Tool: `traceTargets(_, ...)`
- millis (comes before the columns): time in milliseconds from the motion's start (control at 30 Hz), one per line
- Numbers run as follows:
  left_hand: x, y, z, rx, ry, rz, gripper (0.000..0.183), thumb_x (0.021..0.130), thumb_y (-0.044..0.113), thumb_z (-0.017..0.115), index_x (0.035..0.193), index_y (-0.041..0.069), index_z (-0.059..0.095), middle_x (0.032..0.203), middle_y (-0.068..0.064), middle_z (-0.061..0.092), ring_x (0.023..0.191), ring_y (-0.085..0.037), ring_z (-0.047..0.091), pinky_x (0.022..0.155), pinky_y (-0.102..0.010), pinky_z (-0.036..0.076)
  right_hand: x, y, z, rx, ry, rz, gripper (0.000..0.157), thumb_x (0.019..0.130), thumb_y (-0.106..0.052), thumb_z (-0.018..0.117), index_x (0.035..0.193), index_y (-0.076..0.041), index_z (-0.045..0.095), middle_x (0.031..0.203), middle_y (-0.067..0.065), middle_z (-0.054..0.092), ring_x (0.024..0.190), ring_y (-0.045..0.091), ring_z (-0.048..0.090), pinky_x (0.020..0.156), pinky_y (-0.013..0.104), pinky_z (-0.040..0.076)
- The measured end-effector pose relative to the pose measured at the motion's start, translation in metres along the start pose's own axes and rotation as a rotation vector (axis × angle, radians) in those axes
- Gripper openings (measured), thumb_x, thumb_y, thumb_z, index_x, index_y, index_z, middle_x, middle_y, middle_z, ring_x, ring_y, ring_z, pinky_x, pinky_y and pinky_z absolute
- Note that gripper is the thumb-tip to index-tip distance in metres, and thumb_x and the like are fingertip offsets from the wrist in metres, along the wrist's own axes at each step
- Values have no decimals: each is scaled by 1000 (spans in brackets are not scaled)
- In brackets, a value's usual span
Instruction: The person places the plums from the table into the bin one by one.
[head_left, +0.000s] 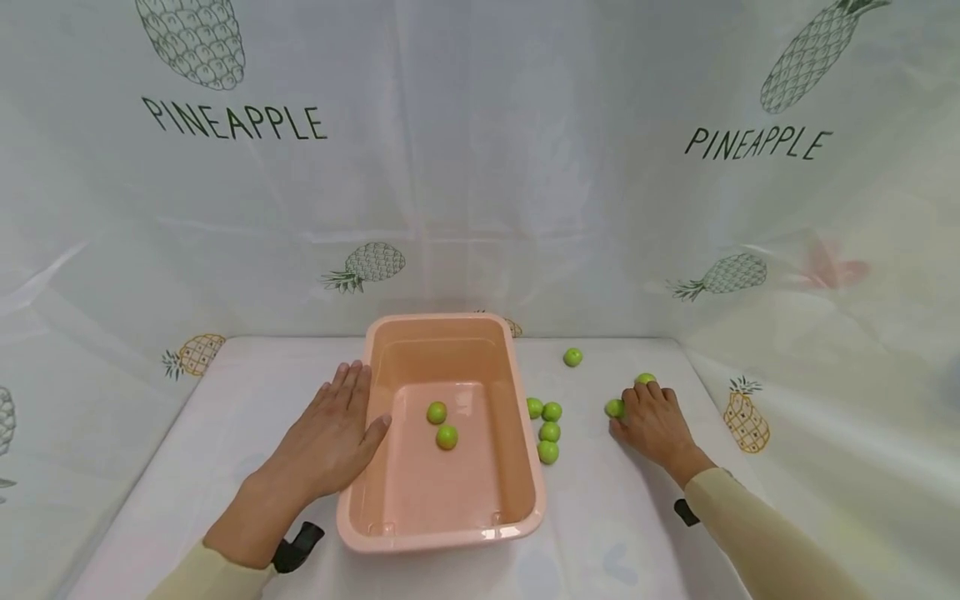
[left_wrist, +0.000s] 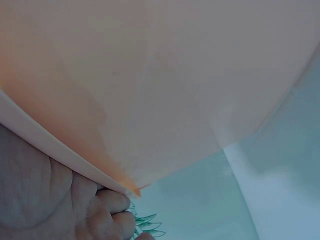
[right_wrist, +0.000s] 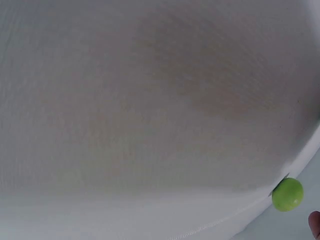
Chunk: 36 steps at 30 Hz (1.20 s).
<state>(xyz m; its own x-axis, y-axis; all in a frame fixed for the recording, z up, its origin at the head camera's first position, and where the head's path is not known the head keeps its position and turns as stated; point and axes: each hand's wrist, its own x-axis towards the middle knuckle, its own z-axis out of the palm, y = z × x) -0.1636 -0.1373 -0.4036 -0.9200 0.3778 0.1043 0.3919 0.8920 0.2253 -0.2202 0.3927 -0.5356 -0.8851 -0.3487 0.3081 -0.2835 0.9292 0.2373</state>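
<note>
In the head view a peach-coloured plastic tub (head_left: 442, 492) stands on the white-covered table, with two small round green fruits (head_left: 447, 437) on its floor. My left hand (head_left: 330, 437) lies along the tub's left rim, fingers straight and thumb over the edge. The left wrist view shows its palm and fingers (left_wrist: 100, 215) against the tub's outer wall (left_wrist: 165, 90). Over to the right, my right hand (head_left: 657, 427) reaches down with bent fingers, a green fruit (head_left: 614, 408) between thumb and index finger. Another green fruit (head_left: 645, 379) shows just beyond its knuckles.
Several green fruits (head_left: 550, 431) sit in a cluster close to the tub's right wall. A single green fruit (head_left: 573, 357) lies farther back. Behind the table hangs a white sheet (head_left: 480, 167) printed with pineapples; it also lines both sides.
</note>
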Motion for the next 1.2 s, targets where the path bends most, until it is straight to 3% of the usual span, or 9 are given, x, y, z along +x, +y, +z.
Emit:
traceTargets(467,5,-3,-6,12,-17,11,75,111,40,45,161,-12,25,170,-32,21,160,-49,17,127,-67,19,7,-6,-7,-56,-95,35,44,89,-39,74,91,0,53,84,11,50,90,36,52,80,54,47)
traceTargets(633,9,-2,-5,19,-24,-9,76,111,40,46,162,-11,24,171,-31,20,161,-48,16,128,-67,17,8,-4,-8,-69,-89,24,46,88,-40,76,90,0,53,82,11,49,86,35,51,79,54,48)
traceTargets(933,7,2,-3,48,-19,-18,75,110,39,47,162,-12,26,170,-31,22,160,-48,18,129,-65,18,26,-8,-34,-1,30,8,41,87,-40,71,87,-4,51,77,6,45,79,30,45,75,49,42)
traceTargets(1200,4,1,-4,58,-15,-10,73,111,38,45,161,-11,27,170,-31,24,160,-48,19,128,-65,20,77,-45,-91,171,252,-39,33,82,-35,65,91,-3,60,79,9,53,77,32,48,71,47,39)
